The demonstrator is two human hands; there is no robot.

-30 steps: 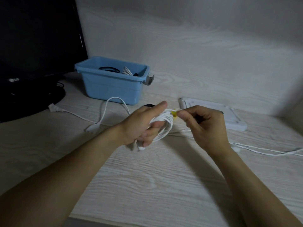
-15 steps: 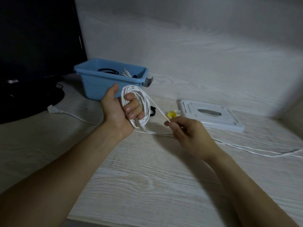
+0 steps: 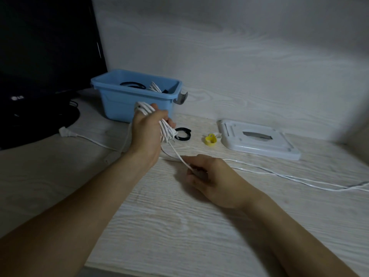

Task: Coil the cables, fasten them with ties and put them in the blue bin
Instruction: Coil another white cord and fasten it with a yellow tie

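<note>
While two ties (image 3: 182, 134) lie loose, one bin (image 3: 119, 102) stands.

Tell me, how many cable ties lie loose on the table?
2: a black tie beside the left hand, and a yellow tie next to the white lid. More may be hidden.

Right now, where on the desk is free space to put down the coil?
Free: the near desk between both arms. Crowded: before the blue bin, where the black tie, yellow tie, white lid and loose cable lie.
</note>
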